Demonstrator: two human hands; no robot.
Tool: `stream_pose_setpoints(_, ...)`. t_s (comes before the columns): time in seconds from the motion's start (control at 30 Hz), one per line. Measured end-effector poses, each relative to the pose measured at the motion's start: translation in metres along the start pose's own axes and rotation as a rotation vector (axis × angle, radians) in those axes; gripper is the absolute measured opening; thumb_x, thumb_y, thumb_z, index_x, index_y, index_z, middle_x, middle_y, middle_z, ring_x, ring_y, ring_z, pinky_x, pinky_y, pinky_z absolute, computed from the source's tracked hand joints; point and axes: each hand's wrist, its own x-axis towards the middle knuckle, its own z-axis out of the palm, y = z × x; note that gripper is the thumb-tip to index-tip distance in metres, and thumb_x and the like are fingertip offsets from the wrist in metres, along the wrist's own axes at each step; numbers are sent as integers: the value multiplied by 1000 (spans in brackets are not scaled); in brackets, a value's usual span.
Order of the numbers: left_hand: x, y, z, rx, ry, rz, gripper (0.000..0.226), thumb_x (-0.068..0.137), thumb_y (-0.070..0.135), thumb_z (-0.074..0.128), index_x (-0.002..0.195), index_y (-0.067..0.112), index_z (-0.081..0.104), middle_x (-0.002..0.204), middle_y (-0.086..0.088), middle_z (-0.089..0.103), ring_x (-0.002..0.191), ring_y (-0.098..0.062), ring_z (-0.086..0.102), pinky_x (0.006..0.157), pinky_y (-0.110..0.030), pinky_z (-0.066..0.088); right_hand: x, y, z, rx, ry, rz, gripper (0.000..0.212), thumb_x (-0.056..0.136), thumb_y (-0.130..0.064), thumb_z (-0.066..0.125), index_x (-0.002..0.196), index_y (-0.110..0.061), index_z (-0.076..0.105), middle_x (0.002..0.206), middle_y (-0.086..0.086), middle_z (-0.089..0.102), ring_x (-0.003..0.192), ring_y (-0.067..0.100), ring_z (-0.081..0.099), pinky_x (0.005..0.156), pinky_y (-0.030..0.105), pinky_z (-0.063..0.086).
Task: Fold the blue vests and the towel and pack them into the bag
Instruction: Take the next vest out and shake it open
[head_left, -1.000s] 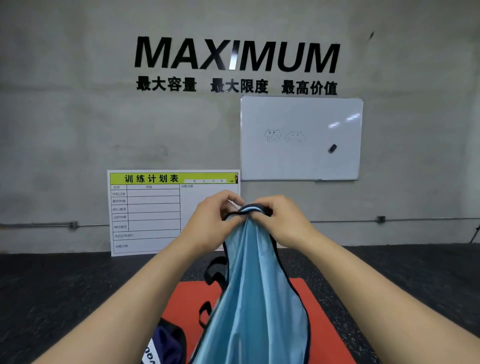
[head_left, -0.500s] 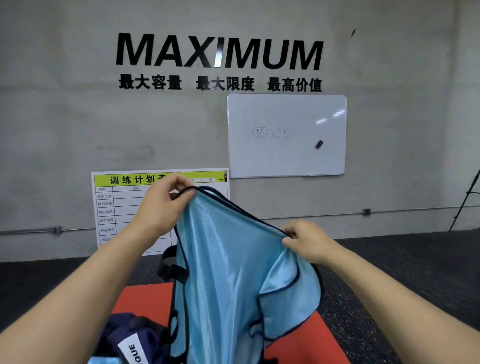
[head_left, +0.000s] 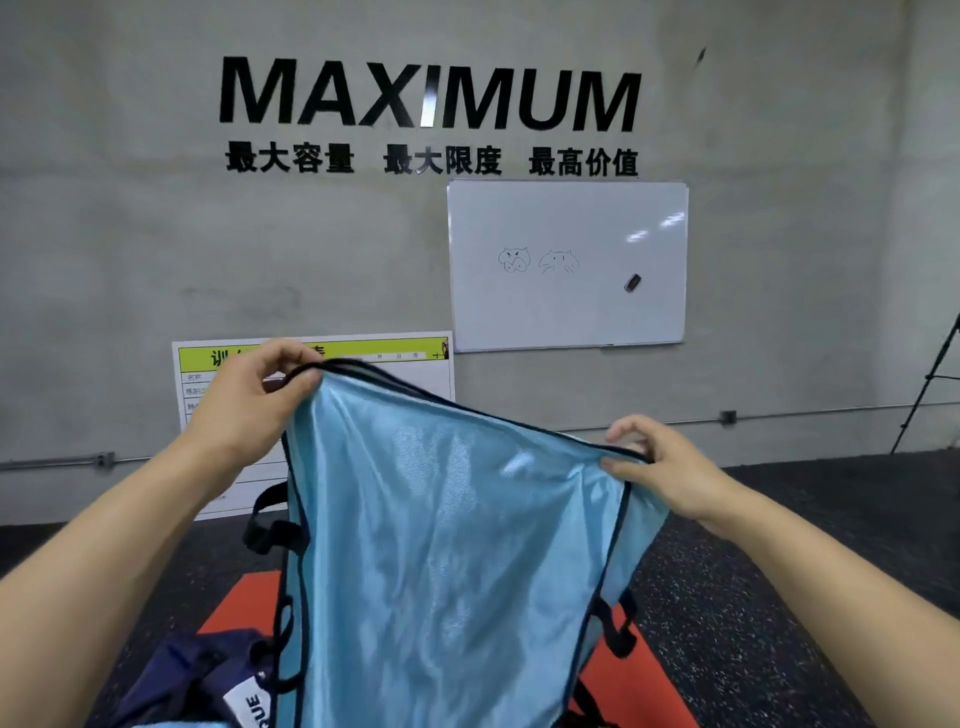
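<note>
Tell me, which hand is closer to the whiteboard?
Right. The right hand sits just below the whiteboard; the left hand is off to its left, by the training chart.

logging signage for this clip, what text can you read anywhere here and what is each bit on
"MAXIMUM": big black letters on the concrete wall.
"最大容量 最大限度 最高价值": smaller black characters beneath it.
"训": start of the green header on the chart poster; the left hand hides the rest; table rows too small to read.
"QUE": white label on the navy bag, cut off.
Whiteboard: two doodles, no words.
</note>
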Motion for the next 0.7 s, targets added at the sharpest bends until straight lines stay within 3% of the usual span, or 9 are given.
stream_pose_setpoints(0.13,-9,-18,-9,-34,-78,-69,18,97,6,65,92,23,62,91,1,63,79,-16,58,74,-29,40,2,-4,-13,175,81,-19,24,94,-5,69,105,-12,49,98,14,75,87,28,69,84,38,51)
stream_pose_setpoints(0.27,-24,-23,-8,5,-160,-106,24,98,5,62,85,16,45,81,6,60,73,-10,53,70,-34,33,9,-11,-20,351,161,10,28,95,1,65,93,-22,49,91,10,67,84,24,61,74,35,41)
stream_pose_setpoints(0.37,-29,-25,-11,63,-242,-92,31,97,-1,59,78,17,43,84,-6,58,77,-16,52,73,-36,33,8,-23,-27,380,116,-6,34,97,5,59,81,-20,43,98,11,67,82,22,64,62,26,48)
stream_pose_setpoints(0.43,-30,-27,-14,133,-303,-56,32,96,-6,56,73,16,51,85,-10,57,78,-27,53,77,-38,34,4,-33,-34,302,98,-47,41,96,11,54,73,-19,38,104,7,74,85,19,67,63,23,48)
stream_pose_setpoints(0.47,-31,-26,-15,154,-326,-50,36,96,-7,54,70,17,60,84,-5,62,84,-29,58,80,-37,38,3,-36,-38,243,92,-72,42,93,16,51,70,-17,39,108,5,76,91,18,69,68,23,49)
stream_pose_setpoints(0.57,-34,-22,-14,177,-363,-45,49,98,-9,52,74,24,80,93,13,74,100,2,64,95,-22,43,-2,-50,-47,8,50,-143,45,79,26,37,58,-11,52,108,-3,76,99,13,69,82,18,50)
stream_pose_setpoints(0.7,-35,-27,-6,167,-394,-66,54,99,-6,52,84,36,82,102,20,76,104,5,64,94,-21,45,2,-52,-53,-326,-68,-197,58,84,21,44,59,-23,71,99,-11,69,99,13,63,92,28,43)
